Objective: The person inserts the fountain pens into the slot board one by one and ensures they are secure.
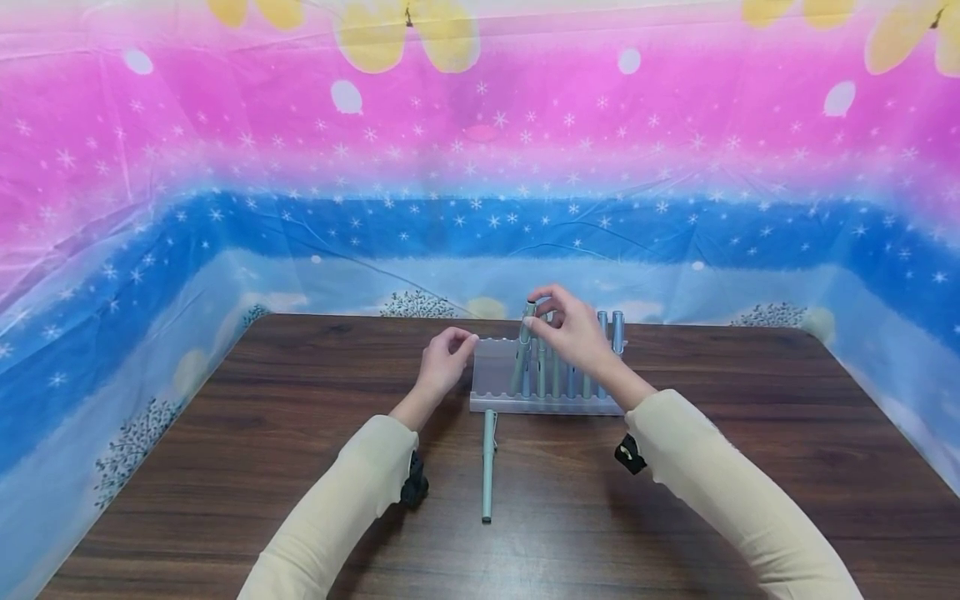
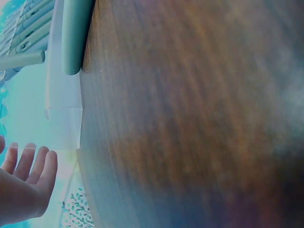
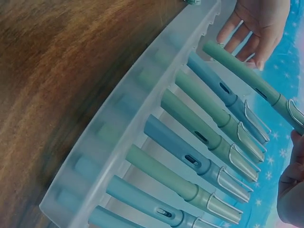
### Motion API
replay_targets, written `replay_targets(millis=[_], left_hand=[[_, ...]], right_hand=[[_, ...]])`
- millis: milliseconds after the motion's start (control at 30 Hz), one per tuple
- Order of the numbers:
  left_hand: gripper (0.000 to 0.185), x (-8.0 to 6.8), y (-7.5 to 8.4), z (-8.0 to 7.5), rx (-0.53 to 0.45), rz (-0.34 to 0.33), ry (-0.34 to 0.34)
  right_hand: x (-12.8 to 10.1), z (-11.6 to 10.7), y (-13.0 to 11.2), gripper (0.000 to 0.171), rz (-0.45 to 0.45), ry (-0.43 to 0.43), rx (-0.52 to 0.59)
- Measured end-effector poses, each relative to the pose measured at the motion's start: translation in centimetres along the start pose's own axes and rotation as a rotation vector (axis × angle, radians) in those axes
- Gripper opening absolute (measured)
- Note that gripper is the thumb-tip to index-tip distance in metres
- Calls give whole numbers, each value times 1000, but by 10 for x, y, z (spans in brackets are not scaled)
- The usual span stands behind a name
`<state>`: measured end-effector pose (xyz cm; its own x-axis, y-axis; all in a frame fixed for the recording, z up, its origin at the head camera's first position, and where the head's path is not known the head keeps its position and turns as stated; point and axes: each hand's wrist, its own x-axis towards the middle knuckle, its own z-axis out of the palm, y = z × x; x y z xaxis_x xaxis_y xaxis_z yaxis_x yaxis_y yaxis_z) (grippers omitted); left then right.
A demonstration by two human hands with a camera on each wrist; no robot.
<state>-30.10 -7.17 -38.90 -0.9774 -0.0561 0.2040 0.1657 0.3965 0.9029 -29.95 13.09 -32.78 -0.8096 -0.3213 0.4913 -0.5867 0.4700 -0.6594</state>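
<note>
A translucent pen rack point(image 1: 491, 367) stands mid-table with several green and blue capped pens upright in its slots point(image 3: 190, 142). My right hand point(image 1: 534, 310) pinches the cap end of a green pen point(image 1: 520, 367), which leans in the rack at the left end of the row point(image 3: 247, 78). My left hand point(image 1: 463, 342) hovers by the rack's left back corner with relaxed fingers and holds nothing point(image 2: 28, 175); I cannot tell whether it touches the rack. Another green pen point(image 1: 488, 467) lies flat on the table in front of the rack.
The dark wooden table point(image 1: 712, 517) is enclosed on three sides by a pink, blue and white plastic sheet point(image 1: 480, 167). The rack's left slots point(image 2: 64, 109) hold no pens.
</note>
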Motion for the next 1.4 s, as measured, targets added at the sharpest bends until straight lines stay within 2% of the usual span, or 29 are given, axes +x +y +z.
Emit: replay_targets(millis=[333, 667, 1100, 1400], left_hand=[[21, 0, -1, -1, -3, 5, -2], [21, 0, 0, -1, 0, 2, -5], [22, 0, -1, 0, 1, 5, -6], [22, 0, 0, 0, 7, 2, -2]], right_hand=[[-5, 7, 4, 22, -83, 27, -21], [-9, 13, 7, 24, -78, -11, -54], [-5, 13, 4, 25, 19, -71, -53], [-2, 13, 3, 27, 91, -121, -14]])
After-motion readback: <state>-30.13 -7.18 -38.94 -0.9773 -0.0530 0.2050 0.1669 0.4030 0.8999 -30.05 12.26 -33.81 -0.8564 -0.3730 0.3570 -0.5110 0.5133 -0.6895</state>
